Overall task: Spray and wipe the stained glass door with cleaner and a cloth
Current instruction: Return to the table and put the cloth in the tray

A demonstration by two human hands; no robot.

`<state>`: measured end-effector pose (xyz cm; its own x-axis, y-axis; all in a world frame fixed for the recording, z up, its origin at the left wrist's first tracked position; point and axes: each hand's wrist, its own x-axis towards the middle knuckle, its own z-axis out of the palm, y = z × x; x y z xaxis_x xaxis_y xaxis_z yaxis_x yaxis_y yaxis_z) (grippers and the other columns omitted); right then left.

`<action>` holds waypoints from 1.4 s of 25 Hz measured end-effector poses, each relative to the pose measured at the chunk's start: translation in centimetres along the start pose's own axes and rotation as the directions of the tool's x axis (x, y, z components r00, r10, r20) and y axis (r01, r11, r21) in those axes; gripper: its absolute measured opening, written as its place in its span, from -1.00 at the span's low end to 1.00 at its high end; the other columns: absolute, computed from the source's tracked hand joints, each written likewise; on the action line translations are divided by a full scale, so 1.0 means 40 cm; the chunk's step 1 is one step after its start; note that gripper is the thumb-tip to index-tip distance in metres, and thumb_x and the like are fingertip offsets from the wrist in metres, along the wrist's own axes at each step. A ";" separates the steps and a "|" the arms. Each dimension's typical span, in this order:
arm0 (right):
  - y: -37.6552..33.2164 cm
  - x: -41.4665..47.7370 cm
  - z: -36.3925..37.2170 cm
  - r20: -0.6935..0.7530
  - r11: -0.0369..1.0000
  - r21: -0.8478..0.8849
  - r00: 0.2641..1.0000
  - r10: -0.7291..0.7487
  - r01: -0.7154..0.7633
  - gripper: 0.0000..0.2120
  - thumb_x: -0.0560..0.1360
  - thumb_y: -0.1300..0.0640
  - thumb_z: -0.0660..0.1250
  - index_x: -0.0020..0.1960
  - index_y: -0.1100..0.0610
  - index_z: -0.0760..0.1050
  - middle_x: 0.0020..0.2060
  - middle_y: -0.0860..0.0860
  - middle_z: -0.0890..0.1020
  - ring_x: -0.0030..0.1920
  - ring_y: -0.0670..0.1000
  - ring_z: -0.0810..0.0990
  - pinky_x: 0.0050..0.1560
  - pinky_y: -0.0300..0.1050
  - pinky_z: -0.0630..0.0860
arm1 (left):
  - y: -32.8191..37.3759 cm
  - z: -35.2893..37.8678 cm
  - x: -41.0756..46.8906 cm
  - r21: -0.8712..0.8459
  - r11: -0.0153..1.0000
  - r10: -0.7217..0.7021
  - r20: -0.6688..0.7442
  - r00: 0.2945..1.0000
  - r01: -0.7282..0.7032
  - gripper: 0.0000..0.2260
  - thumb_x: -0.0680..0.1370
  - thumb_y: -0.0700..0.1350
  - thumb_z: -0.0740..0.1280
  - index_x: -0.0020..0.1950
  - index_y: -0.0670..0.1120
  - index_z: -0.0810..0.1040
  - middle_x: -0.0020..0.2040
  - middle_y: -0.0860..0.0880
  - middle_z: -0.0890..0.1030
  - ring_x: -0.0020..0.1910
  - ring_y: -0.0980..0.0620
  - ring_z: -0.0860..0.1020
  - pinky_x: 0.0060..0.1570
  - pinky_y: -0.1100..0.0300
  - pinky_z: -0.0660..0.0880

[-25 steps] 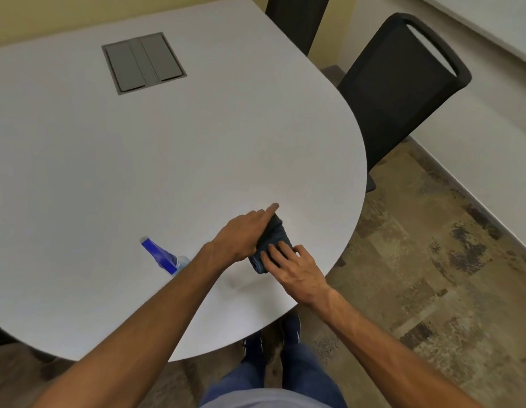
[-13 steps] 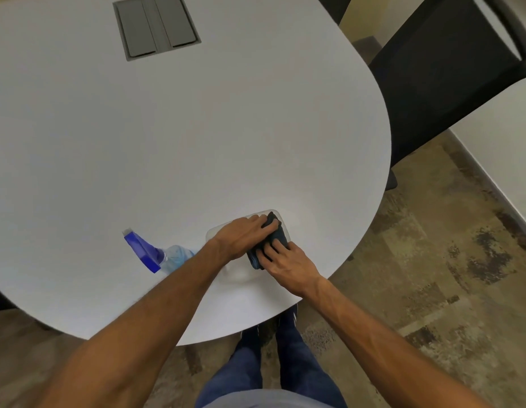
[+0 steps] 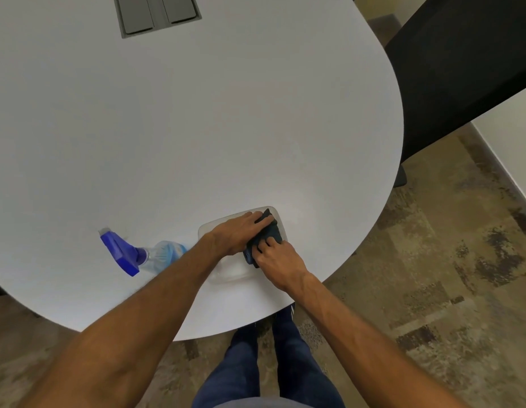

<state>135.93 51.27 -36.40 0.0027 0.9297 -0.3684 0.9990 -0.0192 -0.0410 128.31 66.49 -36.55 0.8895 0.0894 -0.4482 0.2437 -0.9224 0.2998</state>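
Note:
A dark blue cloth (image 3: 271, 234) is bunched between both my hands on the white table (image 3: 197, 128), near its front edge. My left hand (image 3: 236, 231) lies over the cloth's left side with the fingers curled on it. From the near right, my right hand (image 3: 281, 257) presses and pinches the cloth with its fingertips. Under the hands lies a clear plastic tray (image 3: 231, 272), partly hidden by them. A spray bottle (image 3: 138, 254) with a blue trigger head lies on its side to the left, touching my left forearm. No glass door is in view.
A grey flap panel (image 3: 159, 13) is set into the table at the back. A black chair (image 3: 461, 69) stands at the right, close to the table's rounded edge. Patterned brown carpet (image 3: 432, 275) covers the floor, and my legs stand at the table's front edge.
The view has tilted down and drawn closer to the table. Both hands stay on the cloth, working it, and the clear tray under them now shows.

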 end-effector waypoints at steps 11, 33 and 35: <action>0.011 0.023 -0.022 0.088 0.949 0.294 0.992 0.095 -0.117 -0.65 0.53 0.07 0.34 0.28 0.17 0.52 0.15 0.12 0.65 0.14 0.12 0.57 0.13 0.03 0.55 | 0.018 0.020 0.019 -0.010 0.996 -0.093 -0.239 0.967 0.093 -0.67 0.71 0.15 0.08 0.42 0.09 0.41 0.35 -0.05 0.54 0.23 -0.02 0.54 0.25 0.11 0.47; -0.131 0.099 -0.164 -0.185 0.693 0.717 0.979 0.081 0.078 -0.53 0.56 0.11 0.41 0.45 0.09 0.45 0.37 0.09 0.55 0.30 0.11 0.56 0.33 -0.04 0.47 | 0.167 0.109 -0.416 -0.690 0.605 -0.770 -0.382 0.511 0.397 -0.67 0.64 -0.10 0.32 0.41 -0.10 0.52 0.34 -0.10 0.60 0.30 -0.08 0.58 0.34 0.07 0.52; -0.188 0.135 -0.173 -0.134 0.705 0.704 0.991 0.019 0.082 -0.46 0.53 0.05 0.44 0.47 0.04 0.41 0.41 0.07 0.51 0.35 0.09 0.52 0.27 -0.15 0.39 | 0.156 0.140 -0.479 -0.698 0.584 -0.795 -0.389 0.466 0.415 -0.70 0.62 -0.08 0.35 0.35 -0.08 0.57 0.28 -0.07 0.64 0.23 -0.05 0.63 0.25 0.08 0.59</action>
<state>128.75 58.99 -31.64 0.0279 0.9700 -0.2414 0.6730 -0.1968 -0.7130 110.64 56.92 -30.81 0.3705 0.9211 -0.1197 0.7810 -0.2392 0.5769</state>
